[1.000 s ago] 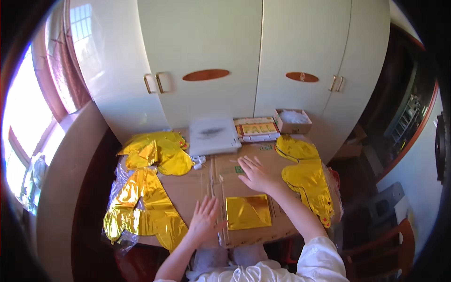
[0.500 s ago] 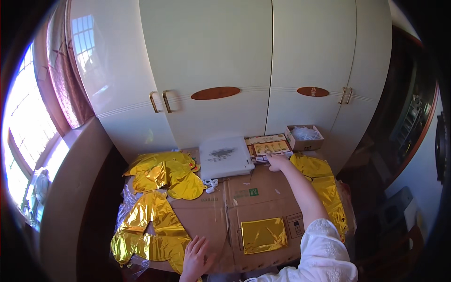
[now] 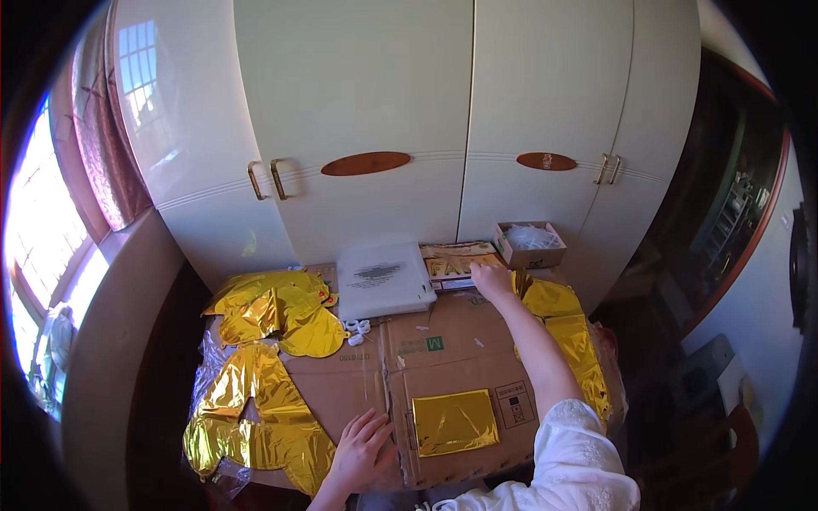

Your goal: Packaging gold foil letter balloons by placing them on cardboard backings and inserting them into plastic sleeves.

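Observation:
At the back of the table, my right hand (image 3: 492, 279) is closed at the right edge of a flat printed packet (image 3: 456, 266), its fingertips partly hidden. My left hand (image 3: 365, 451) rests at the near side on the cardboard (image 3: 341, 383), fingers spread and holding nothing. Between my arms lies a folded gold foil sheet (image 3: 456, 423). Left of my left hand spreads a large gold foil balloon (image 3: 256, 417), uninflated and creased. Another flat gold foil balloon (image 3: 294, 319) lies beyond it. More gold foil (image 3: 575, 341) lies along the right side, partly behind my right arm.
A white flat box (image 3: 383, 285) stands left of the packet, with small white pieces (image 3: 355, 330) near its front corner. An open box (image 3: 530, 245) of clear plastic pieces sits at the back right. Tall pale cupboards (image 3: 358, 102) rise behind. A window (image 3: 51, 230) is at left.
My right hand has gone from fingers stretched over the printed packet to closed at its right edge. My left hand stays on the cardboard. The whole view has shifted slightly.

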Tool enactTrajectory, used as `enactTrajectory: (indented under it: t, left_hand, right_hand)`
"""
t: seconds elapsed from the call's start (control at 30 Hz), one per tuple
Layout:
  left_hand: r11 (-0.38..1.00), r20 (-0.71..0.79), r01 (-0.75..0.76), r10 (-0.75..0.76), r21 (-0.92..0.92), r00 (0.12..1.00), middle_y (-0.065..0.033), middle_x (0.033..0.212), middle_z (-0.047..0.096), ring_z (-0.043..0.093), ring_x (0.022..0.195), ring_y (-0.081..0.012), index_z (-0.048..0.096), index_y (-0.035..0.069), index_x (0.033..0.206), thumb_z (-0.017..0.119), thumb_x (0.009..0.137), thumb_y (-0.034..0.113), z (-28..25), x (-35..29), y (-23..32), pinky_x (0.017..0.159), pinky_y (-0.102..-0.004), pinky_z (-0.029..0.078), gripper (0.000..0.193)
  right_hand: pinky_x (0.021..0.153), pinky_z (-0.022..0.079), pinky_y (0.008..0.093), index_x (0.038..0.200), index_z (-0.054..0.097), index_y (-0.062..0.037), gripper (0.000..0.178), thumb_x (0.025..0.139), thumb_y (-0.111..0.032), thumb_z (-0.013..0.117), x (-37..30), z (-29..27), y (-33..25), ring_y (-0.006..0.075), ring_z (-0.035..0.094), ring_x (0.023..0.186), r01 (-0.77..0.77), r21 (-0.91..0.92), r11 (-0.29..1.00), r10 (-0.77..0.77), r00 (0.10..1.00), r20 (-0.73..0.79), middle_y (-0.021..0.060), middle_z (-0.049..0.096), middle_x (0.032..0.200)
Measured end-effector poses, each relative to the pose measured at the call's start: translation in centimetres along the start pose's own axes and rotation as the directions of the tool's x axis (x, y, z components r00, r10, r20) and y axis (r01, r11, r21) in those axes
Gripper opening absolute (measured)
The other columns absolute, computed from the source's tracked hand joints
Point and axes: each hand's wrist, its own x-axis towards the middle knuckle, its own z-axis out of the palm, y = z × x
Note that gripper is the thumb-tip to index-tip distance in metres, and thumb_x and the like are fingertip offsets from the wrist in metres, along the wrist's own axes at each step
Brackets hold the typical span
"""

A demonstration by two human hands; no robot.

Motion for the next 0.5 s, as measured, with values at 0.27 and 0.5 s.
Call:
enactTrajectory:
  t: [0.27,0.5]
  left_hand:
    - [0.988,-0.276,0.079,-0.113,-0.131,0.954,-0.018,0.131,0.054,0.047,0.127,-0.037,0.055,0.004,0.127,0.076,0.074,0.012,-2.9,3.5,-1.2,0.103,-0.0484,0.04,0.057]
    - [0.087,-0.188,-0.167,-0.519,-0.982,0.834,-0.0097,0.129,0.056,0.051,0.122,-0.021,0.051,0.006,0.131,0.072,0.083,0.005,-2.0,7.3,-3.9,0.099,-0.039,0.043,0.053]
  right_hand:
    - [0.056,0.047,0.0301,0.093,0.06,-0.0049,0.009,0.093,-0.014,0.06,1.7,-12.2,-3.9,0.0118,0.059,0.059,-0.155,0.854,0.497,0.58,0.791,-0.194,0.0059,0.058,0.065]
    - [0.078,0.052,0.0248,0.109,0.058,-0.0101,0.016,0.097,-0.02,0.058,-9.8,-19.7,-17.3,0.0087,0.059,0.088,-0.286,0.721,-0.631,0.356,0.718,0.597,-0.0003,0.058,0.099]
